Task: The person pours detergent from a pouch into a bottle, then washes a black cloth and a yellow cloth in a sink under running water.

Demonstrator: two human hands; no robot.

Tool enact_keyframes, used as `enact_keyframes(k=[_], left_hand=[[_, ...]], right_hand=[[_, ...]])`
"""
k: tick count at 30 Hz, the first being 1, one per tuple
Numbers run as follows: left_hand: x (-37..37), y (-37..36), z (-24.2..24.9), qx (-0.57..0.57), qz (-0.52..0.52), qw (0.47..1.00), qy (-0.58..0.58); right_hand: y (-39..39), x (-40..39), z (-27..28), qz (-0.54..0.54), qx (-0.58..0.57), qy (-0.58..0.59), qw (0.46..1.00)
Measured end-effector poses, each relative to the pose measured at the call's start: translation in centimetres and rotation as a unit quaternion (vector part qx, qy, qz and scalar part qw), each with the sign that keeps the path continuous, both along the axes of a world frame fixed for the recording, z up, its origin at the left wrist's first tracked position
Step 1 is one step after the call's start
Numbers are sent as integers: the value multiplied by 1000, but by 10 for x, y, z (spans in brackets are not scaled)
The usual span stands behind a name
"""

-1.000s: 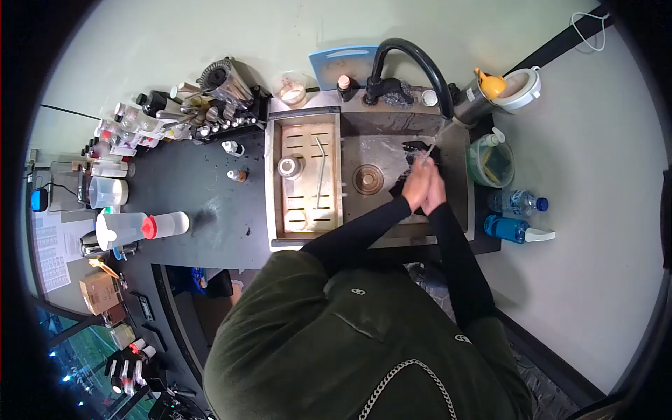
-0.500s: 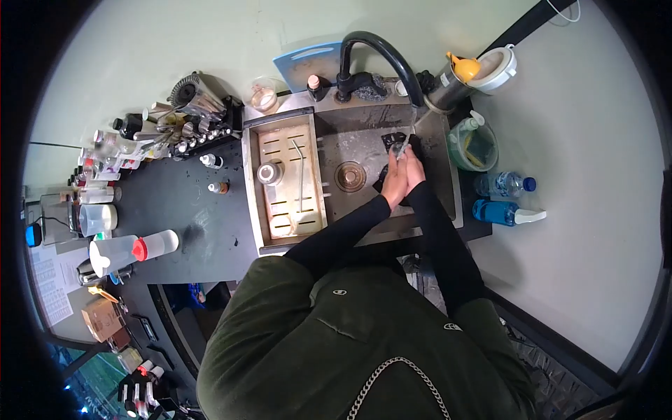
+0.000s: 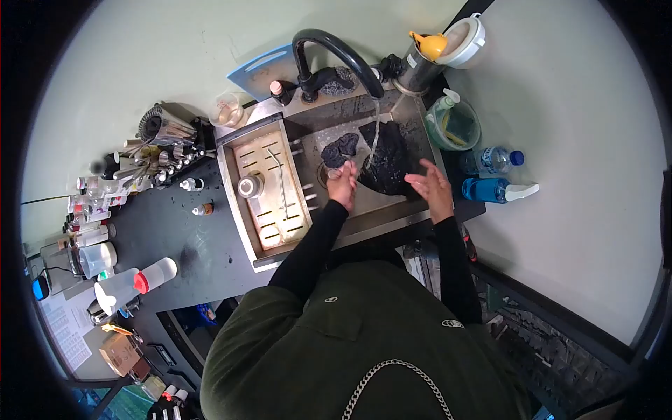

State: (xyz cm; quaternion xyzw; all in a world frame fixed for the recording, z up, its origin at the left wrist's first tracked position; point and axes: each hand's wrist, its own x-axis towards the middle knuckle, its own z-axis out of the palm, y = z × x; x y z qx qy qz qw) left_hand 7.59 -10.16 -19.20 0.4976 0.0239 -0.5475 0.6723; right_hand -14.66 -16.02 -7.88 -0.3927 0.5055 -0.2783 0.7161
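Over the sink's drain side, my left hand (image 3: 342, 185) has its fingers loosely bent, with nothing clearly visible in it. My right hand (image 3: 432, 190) is over the sink's front right part, palm up, fingers spread and empty. Water runs from the black faucet (image 3: 339, 43) in a thin stream between the hands. It falls beside a large wet black cloth (image 3: 387, 157) lying on the sink floor. A smaller crumpled dark cloth (image 3: 339, 150) lies to its left, just beyond my left hand.
A slotted tray (image 3: 270, 225) at the sink's left holds a metal cup (image 3: 250, 186) and a bent rod. Right of the sink are a green tub (image 3: 453, 128), a water bottle (image 3: 492, 160) and a blue spray bottle (image 3: 486, 190). Two small bottles stand on the left counter (image 3: 189, 241).
My hands have come apart from under the stream, the left one moving left and the right one right. More of the black cloths shows. The camera view has shifted and turned slightly.
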Motion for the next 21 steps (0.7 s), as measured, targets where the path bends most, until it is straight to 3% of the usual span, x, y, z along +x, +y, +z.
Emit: enact_keyframes(k=[1,3,4,5,6,7,9,11,13,14,16,17,19,20,21], left_hand=[[0,4,2,74,-113,991,-4],[-15,-15,-15,104,-129,986,24],[-24,-25,-28,122,-171,944,-253],[-31,-33,-40,130,-198,828,-509],[-36,-38,-73,128,-242,770,-576],[-41,-43,-83,124,-242,771,-576],[-52,-54,-97,188,-279,697,-634],[-52,-65,-116,140,-248,724,-628],[-52,-69,-91,197,-515,650,-523],[-51,-72,-84,196,-517,648,-523],[-48,-70,-80,256,-366,729,-519],[-40,-68,-77,256,-369,725,-522],[-16,-61,-67,74,-263,894,-355],[-13,-58,-79,33,-240,944,-223],[-10,-57,-57,35,-243,942,-230]], right_hand=[[-3,-2,-3,-56,-29,-6,998],[-7,-2,-14,-114,-62,-11,992],[-6,2,-21,-119,-53,34,991],[-6,4,-27,-124,-44,80,988],[-6,5,-26,-115,-14,37,993],[-6,6,-26,-116,-18,39,992],[-4,8,-25,-69,-5,56,996],[-10,9,-31,-69,-3,70,995],[-12,3,-37,-50,7,100,994],[-16,1,-46,-49,9,100,994],[-24,3,-63,-36,9,137,990],[-30,6,-71,-18,6,173,985],[-42,15,-127,-7,-4,184,983],[-47,25,-166,-25,-61,206,976],[-52,35,-204,-42,-117,230,965]])
